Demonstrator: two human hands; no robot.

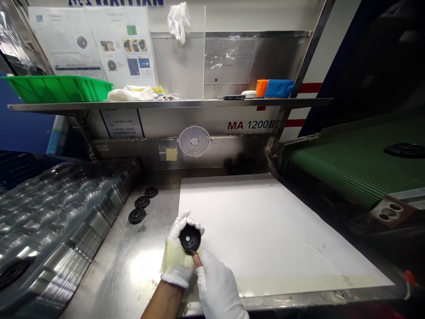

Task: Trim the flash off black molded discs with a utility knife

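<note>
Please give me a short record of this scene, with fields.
left hand: holds a black disc
right hand: puts a small tool to the disc's rim
bench: three more discs, a white sheet
left side: clear trays
right side: green belt with a black part

Single head-worn view, looking forward and down — close over the steel workbench, shelf at eye level
</note>
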